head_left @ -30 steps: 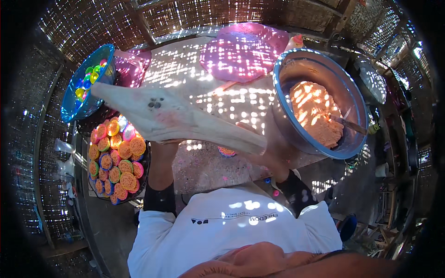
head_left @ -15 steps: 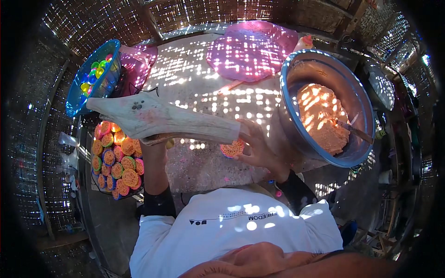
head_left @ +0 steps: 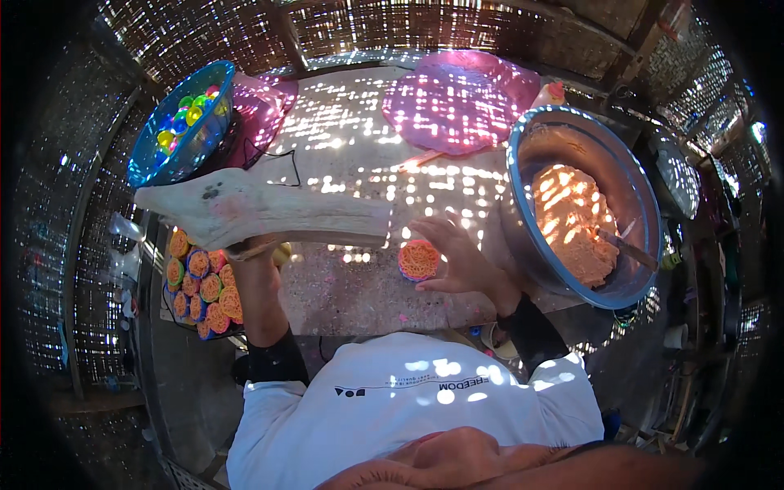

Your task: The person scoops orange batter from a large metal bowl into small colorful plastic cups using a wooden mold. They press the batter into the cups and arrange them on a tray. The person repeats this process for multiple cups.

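A thick, pale wooden lever (head_left: 278,214) stretches across the near left of the table, with a few dark spots near its broad end. My left hand (head_left: 257,273) reaches up beneath it, and its fingers are hidden under the wood, beside a small yellowish part. My right hand (head_left: 469,263) is open, its fingers and thumb spread on the right side of a round orange piece (head_left: 418,260) with a stringy top and a blue-purple edge. That piece rests on the table, right of the lever's narrow end.
Several similar orange rounds in coloured cups (head_left: 210,287) crowd the near left. Behind them stands a blue basket (head_left: 143,163) of bright plastic cups. A large blue-rimmed basin (head_left: 516,175) at right holds orange dough (head_left: 572,224) and a stick-like tool. Pink sheeting (head_left: 457,102) lies at the back.
The wooden lever has shifted left, away from my right hand. The orange round beside that hand now shows more fully. The whole view has also shifted slightly.
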Demonstrator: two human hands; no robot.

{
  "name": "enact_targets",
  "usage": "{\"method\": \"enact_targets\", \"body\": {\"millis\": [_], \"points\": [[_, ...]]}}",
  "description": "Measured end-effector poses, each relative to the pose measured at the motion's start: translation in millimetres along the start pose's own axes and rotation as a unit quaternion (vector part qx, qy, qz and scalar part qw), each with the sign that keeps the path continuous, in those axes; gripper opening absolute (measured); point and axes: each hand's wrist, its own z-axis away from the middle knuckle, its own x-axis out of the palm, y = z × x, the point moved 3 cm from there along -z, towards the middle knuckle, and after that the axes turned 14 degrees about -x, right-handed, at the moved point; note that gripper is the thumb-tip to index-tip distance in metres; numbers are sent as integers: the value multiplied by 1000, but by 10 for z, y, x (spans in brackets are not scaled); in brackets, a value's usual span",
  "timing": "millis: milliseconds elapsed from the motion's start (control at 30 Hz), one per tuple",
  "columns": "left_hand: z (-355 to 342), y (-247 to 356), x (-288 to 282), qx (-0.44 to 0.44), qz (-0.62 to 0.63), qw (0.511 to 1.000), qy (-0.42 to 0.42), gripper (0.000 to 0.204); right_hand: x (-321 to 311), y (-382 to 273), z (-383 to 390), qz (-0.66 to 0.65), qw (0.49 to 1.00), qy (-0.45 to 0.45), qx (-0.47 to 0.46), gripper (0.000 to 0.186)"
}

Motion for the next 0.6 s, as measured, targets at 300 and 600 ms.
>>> {"method": "enact_targets", "body": {"millis": [300,600], "points": [[44,522,-1098,103,-19,987,119,28,-56,-89,-224,15,994,-105,21,86],[520,1026,-2215,185,-263,888,330,17,38,-387,-1530,-23,986,-148,-78,85]]}}
